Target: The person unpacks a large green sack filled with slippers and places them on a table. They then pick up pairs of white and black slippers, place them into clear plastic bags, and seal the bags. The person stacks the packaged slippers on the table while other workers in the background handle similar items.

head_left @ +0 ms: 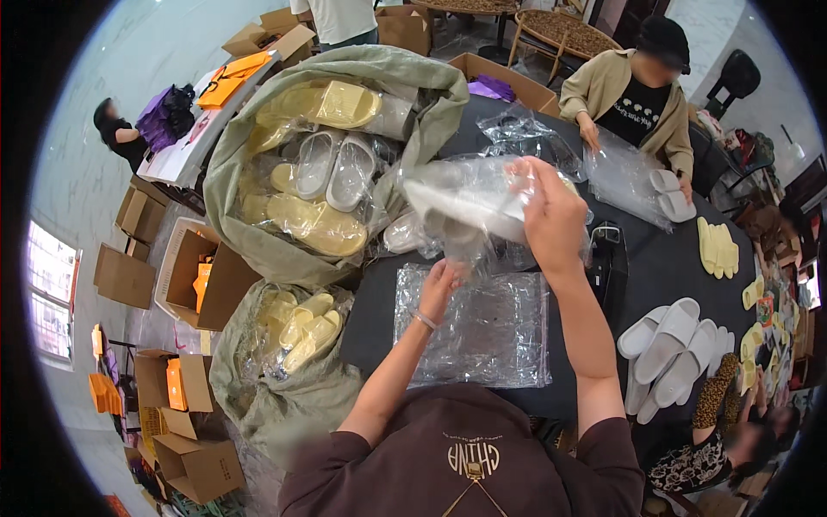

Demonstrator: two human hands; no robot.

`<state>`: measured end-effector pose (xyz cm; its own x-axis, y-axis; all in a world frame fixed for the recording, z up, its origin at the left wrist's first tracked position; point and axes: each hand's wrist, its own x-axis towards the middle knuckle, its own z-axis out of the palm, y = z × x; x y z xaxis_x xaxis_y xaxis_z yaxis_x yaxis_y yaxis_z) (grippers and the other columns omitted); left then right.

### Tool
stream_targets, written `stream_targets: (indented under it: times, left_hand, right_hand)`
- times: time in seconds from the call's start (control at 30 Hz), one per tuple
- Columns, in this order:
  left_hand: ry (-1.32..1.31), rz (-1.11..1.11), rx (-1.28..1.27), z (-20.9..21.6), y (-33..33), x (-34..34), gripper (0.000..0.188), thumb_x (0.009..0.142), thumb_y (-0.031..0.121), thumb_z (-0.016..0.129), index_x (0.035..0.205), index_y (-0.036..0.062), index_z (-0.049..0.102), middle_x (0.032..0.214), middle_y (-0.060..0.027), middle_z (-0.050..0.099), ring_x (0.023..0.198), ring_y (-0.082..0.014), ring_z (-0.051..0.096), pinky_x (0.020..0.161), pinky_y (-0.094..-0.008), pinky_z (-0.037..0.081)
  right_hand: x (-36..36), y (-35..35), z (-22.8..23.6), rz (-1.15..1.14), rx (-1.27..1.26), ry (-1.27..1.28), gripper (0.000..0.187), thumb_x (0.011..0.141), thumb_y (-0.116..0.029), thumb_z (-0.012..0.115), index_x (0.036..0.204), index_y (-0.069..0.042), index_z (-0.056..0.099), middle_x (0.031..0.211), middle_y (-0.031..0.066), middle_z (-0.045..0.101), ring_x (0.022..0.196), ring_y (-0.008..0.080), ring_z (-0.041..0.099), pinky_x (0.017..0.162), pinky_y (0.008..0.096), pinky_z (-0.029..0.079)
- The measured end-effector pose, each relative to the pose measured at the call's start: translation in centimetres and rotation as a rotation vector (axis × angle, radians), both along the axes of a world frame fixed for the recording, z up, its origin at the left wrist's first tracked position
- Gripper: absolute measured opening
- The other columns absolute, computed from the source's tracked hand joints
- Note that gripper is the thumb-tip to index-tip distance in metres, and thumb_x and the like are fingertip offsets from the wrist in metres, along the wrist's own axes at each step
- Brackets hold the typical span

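Observation:
A clear plastic bag with white slippers (482, 205) inside is lifted above the dark table, blurred by motion. My right hand (551, 214) is closed on its upper right part. Lower down, my left hand (441, 289) has its fingers pinched at the hanging plastic of the same bag. Flat on the table under my hands lies a stack of clear plastic bags (482, 332). Just beyond my left hand, a large green sack (226, 172) stands open, full of bagged yellow slippers (319, 226) and bagged grey-white slippers (336, 168).
A smaller green sack (245, 379) holds bagged yellow slippers. Loose white slippers (668, 345) and yellow slippers (718, 246) lie on the right. Across the table, a co-worker (642, 108) handles white slippers in a clear bag (624, 177). Cardboard boxes (202, 461) stand at the left.

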<state>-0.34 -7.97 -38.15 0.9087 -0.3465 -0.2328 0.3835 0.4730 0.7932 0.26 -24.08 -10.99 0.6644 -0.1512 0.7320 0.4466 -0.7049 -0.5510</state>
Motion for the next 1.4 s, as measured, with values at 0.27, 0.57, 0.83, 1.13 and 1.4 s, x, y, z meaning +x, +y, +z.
stream_targets:
  times: [0.27, 0.57, 0.83, 1.13, 1.4]
  left_hand:
    - [-0.291, 0.147, 0.313, -3.6, 3.2, -3.6, 0.059, 0.079, 0.025, 0.069, 0.127, 0.0020, 0.044, 0.133, -0.0113, 0.044, 0.118, -0.0227, 0.046, 0.097, -0.0346, 0.039]
    - [0.064, 0.182, 0.751, -2.4, 11.6, -7.0, 0.037, 0.076, 0.032, 0.073, 0.086, -0.0011, 0.062, 0.080, -0.0033, 0.062, 0.077, -0.0120, 0.058, 0.068, -0.0260, 0.046]
    - [0.018, 0.273, 0.998, -11.1, 13.5, -9.5, 0.048, 0.088, 0.042, 0.054, 0.106, -0.0031, 0.058, 0.096, -0.0150, 0.065, 0.089, -0.0230, 0.062, 0.079, -0.0330, 0.047]
    - [0.190, 0.109, 1.261, -11.6, 15.6, -16.6, 0.046, 0.090, 0.043, 0.048, 0.091, -0.0011, 0.060, 0.088, -0.0179, 0.065, 0.086, -0.0314, 0.062, 0.077, -0.0399, 0.046]
    - [0.157, 0.083, 1.101, -12.3, 17.0, -17.9, 0.026, 0.085, 0.025, 0.061, 0.081, -0.0007, 0.060, 0.072, -0.0114, 0.064, 0.066, -0.0183, 0.061, 0.064, -0.0320, 0.047]
  right_hand:
    - [-7.4, -2.9, 2.0, 0.232, 0.693, 0.730, 0.027, 0.094, -0.022, 0.049, 0.098, 0.002, 0.060, 0.074, 0.0055, 0.066, 0.061, 0.0098, 0.063, 0.046, 0.0193, 0.046]
    - [-9.5, -9.8, -20.0, -0.219, 0.286, 1.032, 0.024, 0.084, -0.025, 0.062, 0.093, -0.003, 0.066, 0.066, 0.0066, 0.066, 0.052, 0.0151, 0.061, 0.049, 0.0315, 0.049]
    - [-13.8, -11.3, -31.1, -0.212, -0.080, 0.820, 0.031, 0.084, -0.027, 0.060, 0.106, -0.004, 0.062, 0.101, 0.0140, 0.063, 0.094, 0.0306, 0.060, 0.080, 0.0406, 0.046]
    - [-17.5, -8.1, -32.3, -0.147, -0.012, 1.244, 0.055, 0.079, -0.048, 0.063, 0.097, 0.003, 0.061, 0.085, 0.0168, 0.064, 0.082, 0.0285, 0.062, 0.074, 0.0358, 0.048]
    - [-18.2, -9.0, -28.6, 0.036, 0.414, 1.204, 0.027, 0.083, -0.027, 0.062, 0.091, -0.001, 0.062, 0.075, 0.0090, 0.063, 0.070, 0.0153, 0.059, 0.065, 0.0287, 0.046]
